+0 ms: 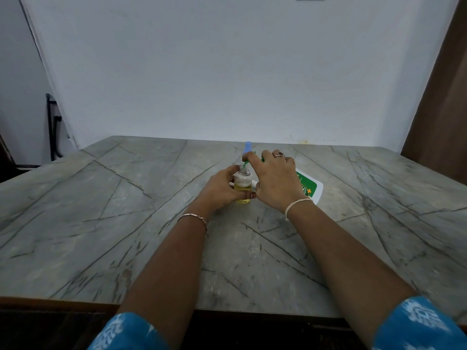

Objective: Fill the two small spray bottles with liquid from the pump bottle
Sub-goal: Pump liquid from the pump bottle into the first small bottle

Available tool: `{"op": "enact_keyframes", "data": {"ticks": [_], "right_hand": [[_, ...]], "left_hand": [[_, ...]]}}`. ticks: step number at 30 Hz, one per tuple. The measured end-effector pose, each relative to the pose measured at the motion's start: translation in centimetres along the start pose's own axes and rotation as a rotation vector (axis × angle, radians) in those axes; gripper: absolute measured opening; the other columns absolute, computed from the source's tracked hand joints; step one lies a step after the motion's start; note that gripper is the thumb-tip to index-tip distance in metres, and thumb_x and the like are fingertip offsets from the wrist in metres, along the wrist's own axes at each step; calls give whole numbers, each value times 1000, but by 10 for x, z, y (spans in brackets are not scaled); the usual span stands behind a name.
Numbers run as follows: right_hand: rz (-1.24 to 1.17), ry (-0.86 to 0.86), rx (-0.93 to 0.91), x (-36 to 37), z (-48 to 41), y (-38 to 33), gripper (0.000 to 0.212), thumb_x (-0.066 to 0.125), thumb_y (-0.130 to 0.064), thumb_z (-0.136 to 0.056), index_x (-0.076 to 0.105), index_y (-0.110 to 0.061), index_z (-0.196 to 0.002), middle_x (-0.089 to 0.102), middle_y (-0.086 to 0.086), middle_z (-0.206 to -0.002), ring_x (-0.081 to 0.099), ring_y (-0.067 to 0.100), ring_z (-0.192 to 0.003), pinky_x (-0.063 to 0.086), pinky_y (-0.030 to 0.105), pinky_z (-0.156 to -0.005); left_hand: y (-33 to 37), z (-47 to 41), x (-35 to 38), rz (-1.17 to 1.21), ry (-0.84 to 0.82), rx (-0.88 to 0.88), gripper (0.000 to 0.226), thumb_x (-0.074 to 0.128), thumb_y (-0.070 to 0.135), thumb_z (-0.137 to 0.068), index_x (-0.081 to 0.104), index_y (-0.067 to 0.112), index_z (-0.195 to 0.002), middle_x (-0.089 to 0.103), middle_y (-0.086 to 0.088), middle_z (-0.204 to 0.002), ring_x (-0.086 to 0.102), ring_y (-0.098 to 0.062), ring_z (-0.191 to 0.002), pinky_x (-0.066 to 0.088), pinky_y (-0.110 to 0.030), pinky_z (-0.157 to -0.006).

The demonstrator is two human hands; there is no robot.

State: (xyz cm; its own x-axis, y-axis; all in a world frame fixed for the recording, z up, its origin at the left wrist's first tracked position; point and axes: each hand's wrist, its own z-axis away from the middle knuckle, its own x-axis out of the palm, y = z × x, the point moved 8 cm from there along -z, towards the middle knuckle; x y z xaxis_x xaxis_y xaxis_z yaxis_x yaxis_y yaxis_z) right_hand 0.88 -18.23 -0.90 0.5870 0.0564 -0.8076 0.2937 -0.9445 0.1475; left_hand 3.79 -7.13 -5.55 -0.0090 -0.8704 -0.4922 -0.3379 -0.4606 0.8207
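A small clear spray bottle (242, 181), uncapped and partly filled with yellow liquid, stands on the table near the middle. My left hand (219, 189) grips it from the left. A white pump bottle with a green label (309, 188) is tilted toward it, base pointing right. My right hand (275, 178) holds its upper part, with the index finger on the green pump head (249, 159), whose spout sits right over the small bottle's mouth. A blue-tipped item (248, 147) rises just behind; most of it is hidden, so I cannot tell whether it is the second spray bottle.
The grey veined stone table (126, 223) reaches a white wall at the back. A small white piece (255, 184) shows between my hands. A dark metal frame (51, 127) stands off the table's left side, and a brown panel (442, 109) rises at the right.
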Motion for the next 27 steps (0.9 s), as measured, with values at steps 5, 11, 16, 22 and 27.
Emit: {"op": "enact_keyframes", "data": {"ticks": [5, 11, 16, 22, 27], "right_hand": [[-17, 4, -12, 0, 0, 1, 70, 67, -30, -78, 30, -31, -138, 55, 10, -122, 50, 32, -114, 41, 46, -95], [-44, 1, -52, -2, 6, 7, 76, 64, -32, -80, 24, -37, -145, 56, 8, -113, 51, 31, -109, 43, 45, -90], [-46, -12, -43, -2, 6, 7, 74, 64, -29, -79, 26, -36, -142, 56, 8, -113, 52, 31, -109, 43, 45, -90], [-46, 1, -23, 0, 0, 4, 69, 67, -27, -77, 33, -31, -136, 56, 9, -116, 52, 32, -110, 42, 46, -91], [-52, 8, -27, 0, 0, 3, 68, 67, -29, -78, 34, -30, -137, 56, 9, -118, 51, 32, -111, 42, 45, -92]], "left_hand": [[0, -1, 0, -10, -7, 2, 63, 86, 22, -70, 55, 25, -123, 66, -2, -120, 64, -18, -102, 49, -25, -90], [1, 1, -1, -10, -2, 25, 59, 88, 24, -68, 53, 32, -115, 64, 7, -108, 63, -13, -101, 50, -27, -92], [-1, -1, 0, -14, -3, 35, 58, 88, 24, -68, 51, 36, -112, 65, 7, -108, 63, -13, -101, 51, -28, -93], [-2, -1, 0, 8, 0, 24, 62, 87, 20, -68, 54, 28, -120, 65, 5, -109, 64, -13, -98, 52, -28, -90], [-3, -2, 0, 4, 0, 19, 63, 88, 21, -68, 54, 28, -121, 65, 6, -110, 63, -10, -96, 47, -10, -75]]}}
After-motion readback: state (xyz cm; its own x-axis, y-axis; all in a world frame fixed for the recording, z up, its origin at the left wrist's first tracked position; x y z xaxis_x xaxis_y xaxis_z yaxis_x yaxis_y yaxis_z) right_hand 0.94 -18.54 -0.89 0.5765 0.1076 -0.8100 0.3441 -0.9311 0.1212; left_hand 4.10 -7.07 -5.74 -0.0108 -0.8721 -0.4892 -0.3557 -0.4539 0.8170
